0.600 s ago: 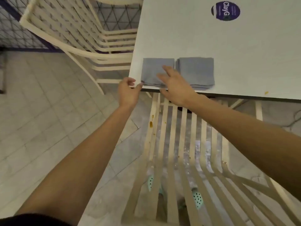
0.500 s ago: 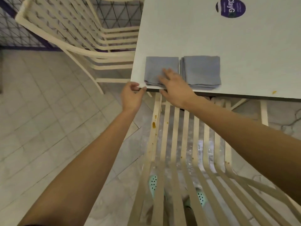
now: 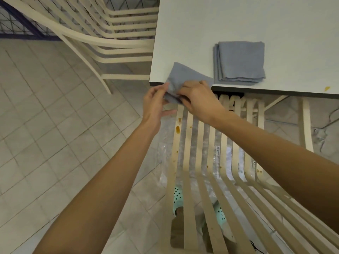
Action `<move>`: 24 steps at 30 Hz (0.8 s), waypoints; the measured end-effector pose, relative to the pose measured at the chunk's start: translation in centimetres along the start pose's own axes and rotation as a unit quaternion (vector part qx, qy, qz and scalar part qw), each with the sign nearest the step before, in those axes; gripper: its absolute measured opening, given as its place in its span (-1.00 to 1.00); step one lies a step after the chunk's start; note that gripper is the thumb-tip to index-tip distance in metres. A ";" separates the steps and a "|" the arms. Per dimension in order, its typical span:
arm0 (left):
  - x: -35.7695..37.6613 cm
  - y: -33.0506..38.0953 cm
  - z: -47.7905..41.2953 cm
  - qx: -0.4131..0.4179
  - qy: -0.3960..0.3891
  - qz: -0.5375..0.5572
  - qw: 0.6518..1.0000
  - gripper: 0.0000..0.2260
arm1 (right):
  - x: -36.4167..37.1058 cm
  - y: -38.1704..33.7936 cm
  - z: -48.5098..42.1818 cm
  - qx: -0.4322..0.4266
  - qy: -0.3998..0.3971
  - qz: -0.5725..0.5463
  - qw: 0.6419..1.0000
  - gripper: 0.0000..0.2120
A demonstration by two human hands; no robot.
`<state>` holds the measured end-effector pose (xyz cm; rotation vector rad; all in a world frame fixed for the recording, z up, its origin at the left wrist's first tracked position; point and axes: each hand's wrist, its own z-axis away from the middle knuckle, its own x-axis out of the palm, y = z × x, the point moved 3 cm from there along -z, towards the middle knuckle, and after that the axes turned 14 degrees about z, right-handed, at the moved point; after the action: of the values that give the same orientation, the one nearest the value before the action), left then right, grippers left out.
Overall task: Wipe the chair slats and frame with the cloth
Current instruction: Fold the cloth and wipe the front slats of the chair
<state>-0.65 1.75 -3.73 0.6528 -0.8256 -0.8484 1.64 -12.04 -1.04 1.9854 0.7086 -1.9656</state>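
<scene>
Hands are pinching the cloth together, left hand and right hand both gripping it at the table edge, above the stained chair slats.

Looks like a home patio or dining spot: tiled floor, cream slatted chairs, white bench, wire fencing.

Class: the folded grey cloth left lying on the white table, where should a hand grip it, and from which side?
Grip the folded cloth at its near edge, coming from the table edge side. It lies flat close to that edge, with its stacked layers showing along the left and near sides.
</scene>
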 end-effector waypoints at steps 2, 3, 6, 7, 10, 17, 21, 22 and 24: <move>-0.7 -0.6 1.1 -0.022 -0.010 0.004 1.000 -0.80 | 0.1 -0.9 1.6 0.017 0.011 -0.062 0.998 -0.81; -1.3 -1.0 1.6 -0.031 -0.012 0.004 0.999 -0.78 | 0.3 -1.4 2.5 0.021 0.009 -0.095 0.995 -0.81; -3.0 -2.4 3.7 -0.058 -0.024 0.015 0.998 -0.77 | 0.7 -3.0 5.5 0.057 -0.008 -0.221 0.973 -0.81; -3.4 -2.7 4.7 -0.064 -0.026 0.025 0.997 -0.83 | 0.8 -3.5 6.7 0.108 -0.016 -0.293 0.950 -0.78; -4.1 -3.5 7.5 -0.074 -0.009 0.065 0.995 -0.93 | 1.2 -5.1 9.7 0.271 -0.037 -0.507 0.817 -0.69; -4.5 -6.8 13.1 -0.140 -0.077 -0.020 0.987 -0.78 | 1.9 -7.0 13.4 0.306 -0.082 -0.539 0.780 -0.84; -7.7 -5.9 14.0 -0.100 -0.052 -0.125 0.986 -0.73 | 2.5 -6.1 15.5 0.277 -0.067 -0.464 0.839 -0.88; -8.8 -5.9 13.8 -0.083 -0.022 -0.138 0.987 -0.74 | 2.7 -6.1 16.0 0.261 -0.065 -0.443 0.855 -0.85; -11.0 -6.9 13.4 -0.075 0.057 -0.152 0.984 -0.78 | 3.0 -6.5 16.8 0.209 -0.072 -0.395 0.892 -0.75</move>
<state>-18.81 5.24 -5.94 0.6969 -0.5594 -1.1263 -16.20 -14.58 -3.90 1.8914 1.2972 -2.9061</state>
